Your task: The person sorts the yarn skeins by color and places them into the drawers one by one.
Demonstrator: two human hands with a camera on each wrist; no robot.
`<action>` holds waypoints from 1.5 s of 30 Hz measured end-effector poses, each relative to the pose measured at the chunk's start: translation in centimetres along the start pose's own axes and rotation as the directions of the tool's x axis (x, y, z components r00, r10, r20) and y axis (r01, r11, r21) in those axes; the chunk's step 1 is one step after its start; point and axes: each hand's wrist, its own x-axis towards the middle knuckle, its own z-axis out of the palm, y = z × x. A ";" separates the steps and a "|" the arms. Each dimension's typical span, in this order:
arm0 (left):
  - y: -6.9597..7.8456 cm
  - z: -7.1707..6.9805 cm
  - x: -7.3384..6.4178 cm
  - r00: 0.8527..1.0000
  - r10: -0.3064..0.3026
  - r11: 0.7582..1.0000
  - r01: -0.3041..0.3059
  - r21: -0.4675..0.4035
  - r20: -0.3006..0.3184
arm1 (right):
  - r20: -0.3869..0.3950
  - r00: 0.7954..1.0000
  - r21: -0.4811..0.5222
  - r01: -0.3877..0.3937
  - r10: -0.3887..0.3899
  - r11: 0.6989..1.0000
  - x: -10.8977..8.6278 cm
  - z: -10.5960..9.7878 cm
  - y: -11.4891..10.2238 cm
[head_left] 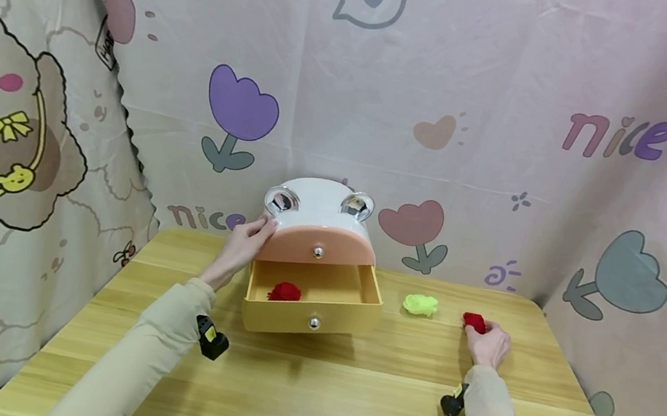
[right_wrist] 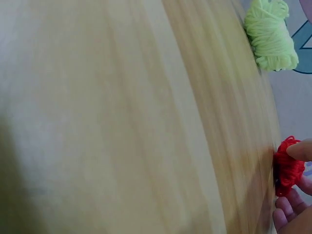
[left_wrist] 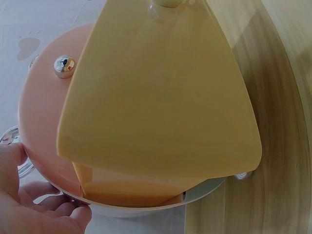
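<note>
A small drawer box with a white top, silver ears and a peach upper drawer stands at the table's back. Its yellow lower drawer is pulled out. Inside lies a red yarn bundle. My left hand grips the box's upper left side, thumb by the silver ear and fingers along the edge, as the left wrist view shows. On the right, a second red yarn bundle is pinched between the thumb and fingers of my right hand, low over the table. Left of it lies a yellow-green yarn bundle.
The wooden table ends at the back against a patterned cloth curtain, which also hangs at both sides. A black wrist camera sits on the left sleeve, another camera on the right.
</note>
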 end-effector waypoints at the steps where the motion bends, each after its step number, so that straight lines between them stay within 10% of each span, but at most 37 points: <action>1: 0.0 0.0 0.0 1.000 0.001 1.000 -0.001 0.000 -0.001 | 0.001 1.000 -0.001 0.003 -0.003 1.000 0.0 0.0 0.0; 45: 0.1 0.1 0.1 1.000 0.005 1.000 -0.005 0.005 -0.005 | -0.020 0.997 0.093 0.079 -0.077 0.993 -2.6 -0.6 -1.7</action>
